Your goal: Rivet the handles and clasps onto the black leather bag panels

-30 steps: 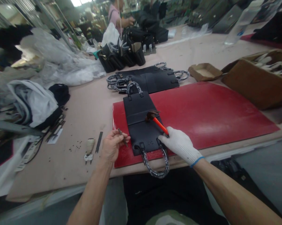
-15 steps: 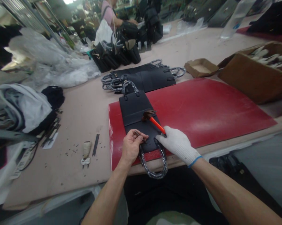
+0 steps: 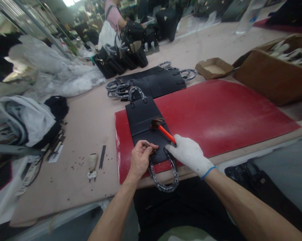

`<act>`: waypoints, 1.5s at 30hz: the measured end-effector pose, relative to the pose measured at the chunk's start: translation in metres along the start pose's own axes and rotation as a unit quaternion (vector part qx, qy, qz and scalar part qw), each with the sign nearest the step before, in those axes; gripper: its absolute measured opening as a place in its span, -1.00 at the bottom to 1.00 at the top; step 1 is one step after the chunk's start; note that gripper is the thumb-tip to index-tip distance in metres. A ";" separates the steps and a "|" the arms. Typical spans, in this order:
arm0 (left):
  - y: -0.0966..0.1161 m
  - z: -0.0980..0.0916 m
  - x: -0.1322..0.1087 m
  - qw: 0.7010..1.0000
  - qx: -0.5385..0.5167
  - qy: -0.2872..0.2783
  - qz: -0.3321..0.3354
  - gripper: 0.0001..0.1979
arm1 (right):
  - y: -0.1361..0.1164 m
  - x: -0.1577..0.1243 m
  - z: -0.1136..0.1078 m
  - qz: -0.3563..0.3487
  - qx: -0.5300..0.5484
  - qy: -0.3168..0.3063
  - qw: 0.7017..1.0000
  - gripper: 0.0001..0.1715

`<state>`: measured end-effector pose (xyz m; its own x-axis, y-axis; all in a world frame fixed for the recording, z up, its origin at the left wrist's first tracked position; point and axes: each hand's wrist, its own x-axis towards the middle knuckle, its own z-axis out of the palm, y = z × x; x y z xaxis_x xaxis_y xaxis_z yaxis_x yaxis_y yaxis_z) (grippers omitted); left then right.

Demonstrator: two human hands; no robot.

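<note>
A flat black bag panel (image 3: 143, 122) with wrapped handles lies on a red mat (image 3: 216, 113) in front of me. My bare left hand (image 3: 140, 160) pinches a thin dark metal tool against the panel's near edge, beside the lower handle (image 3: 163, 177). My right hand (image 3: 189, 154), in a white glove, grips the orange handle of a small hammer (image 3: 161, 127), whose head rests on the middle of the panel.
More flat black panels (image 3: 153, 83) lie stacked behind the mat. Finished black bags (image 3: 120, 58) stand farther back near another person. A cardboard box (image 3: 271, 75) and a small tray (image 3: 213, 68) sit at right. Clippers (image 3: 92, 167), a strip and small rivets lie at left, beside plastic wrap.
My left hand moved right from the bare table onto the panel's near edge with the thin tool. The right hand and hammer stayed nearly still.
</note>
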<state>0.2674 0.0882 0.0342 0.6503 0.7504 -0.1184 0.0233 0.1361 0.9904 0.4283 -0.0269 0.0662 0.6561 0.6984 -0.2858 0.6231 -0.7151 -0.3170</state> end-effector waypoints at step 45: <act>-0.022 0.005 -0.009 0.945 0.248 -0.054 0.205 -0.80 | 0.015 -0.098 -0.096 -0.198 0.046 0.149 0.968 -0.57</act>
<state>0.2647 0.0757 0.0137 0.7554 0.5998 0.2637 0.0875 -0.4912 0.8666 0.4143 -0.1087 0.1765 0.4754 0.8679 0.1443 0.8195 -0.3771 -0.4316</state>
